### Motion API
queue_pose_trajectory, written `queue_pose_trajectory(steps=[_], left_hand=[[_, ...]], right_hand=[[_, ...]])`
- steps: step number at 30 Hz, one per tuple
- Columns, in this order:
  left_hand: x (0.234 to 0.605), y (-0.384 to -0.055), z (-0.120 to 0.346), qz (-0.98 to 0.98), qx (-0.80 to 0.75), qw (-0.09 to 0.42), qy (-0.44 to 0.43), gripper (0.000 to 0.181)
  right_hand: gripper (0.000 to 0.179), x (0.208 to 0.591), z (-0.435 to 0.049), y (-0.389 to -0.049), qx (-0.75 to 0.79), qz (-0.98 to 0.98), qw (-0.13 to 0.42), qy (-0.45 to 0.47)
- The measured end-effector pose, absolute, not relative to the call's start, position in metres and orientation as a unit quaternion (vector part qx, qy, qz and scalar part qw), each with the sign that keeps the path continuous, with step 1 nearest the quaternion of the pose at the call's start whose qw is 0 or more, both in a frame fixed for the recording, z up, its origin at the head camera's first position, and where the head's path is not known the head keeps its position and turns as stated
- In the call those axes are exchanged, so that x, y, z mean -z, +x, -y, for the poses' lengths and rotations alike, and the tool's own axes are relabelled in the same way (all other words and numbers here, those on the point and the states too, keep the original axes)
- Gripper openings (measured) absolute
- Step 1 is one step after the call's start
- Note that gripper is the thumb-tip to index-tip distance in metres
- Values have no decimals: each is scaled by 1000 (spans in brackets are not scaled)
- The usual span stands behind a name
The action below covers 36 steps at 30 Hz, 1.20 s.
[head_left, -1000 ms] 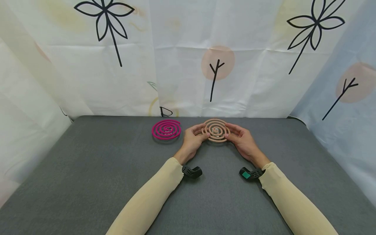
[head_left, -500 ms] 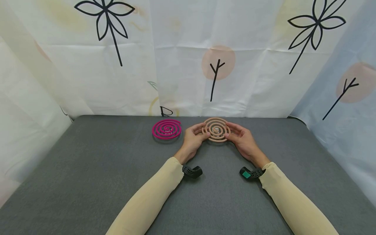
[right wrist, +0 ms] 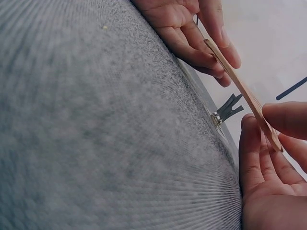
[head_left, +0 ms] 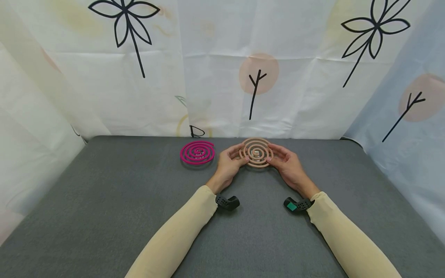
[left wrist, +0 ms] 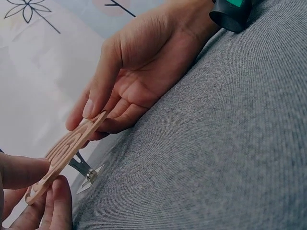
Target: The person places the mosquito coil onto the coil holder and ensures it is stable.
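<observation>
A tan mosquito coil (head_left: pixel 256 166) is held between both hands at the far middle of the table. My left hand (head_left: pixel 228 166) pinches its left edge, thumb on top and fingers below. At the opposite edge, my right hand (head_left: pixel 286 166) grips it the same way. In the left wrist view the coil (left wrist: pixel 72 151) looks slightly tilted. Under it stands a small metal coil stand (left wrist: pixel 84 167) with upright prongs. The right wrist view shows these prongs (right wrist: pixel 232 106) close beneath the coil's underside. A pink mosquito coil (head_left: pixel 197 163) sits raised to the left of my left hand.
The grey cloth-covered table (head_left: pixel 104 208) ends just behind the coils. A white printed curtain (head_left: pixel 215 77) hangs along its back, with more cloth at both sides. Dark bands (head_left: pixel 227 202) are worn on both wrists.
The tan coil has risen very slightly at its far edge, with the fingertips of both hands moving up a little. The pink coil stays where it was.
</observation>
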<state>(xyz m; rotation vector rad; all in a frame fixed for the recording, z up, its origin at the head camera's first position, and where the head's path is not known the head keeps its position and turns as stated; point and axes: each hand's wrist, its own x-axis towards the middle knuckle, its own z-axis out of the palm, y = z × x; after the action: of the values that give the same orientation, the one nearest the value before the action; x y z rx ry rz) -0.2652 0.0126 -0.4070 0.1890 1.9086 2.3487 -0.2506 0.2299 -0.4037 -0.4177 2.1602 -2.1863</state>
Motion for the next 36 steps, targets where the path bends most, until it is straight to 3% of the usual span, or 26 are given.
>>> queue_pose_trajectory(steps=[36], left_hand=[[405, -266, -14, -652, -754, 69, 41, 47]], right_hand=[[52, 403, -230, -252, 694, -711, 44, -110]])
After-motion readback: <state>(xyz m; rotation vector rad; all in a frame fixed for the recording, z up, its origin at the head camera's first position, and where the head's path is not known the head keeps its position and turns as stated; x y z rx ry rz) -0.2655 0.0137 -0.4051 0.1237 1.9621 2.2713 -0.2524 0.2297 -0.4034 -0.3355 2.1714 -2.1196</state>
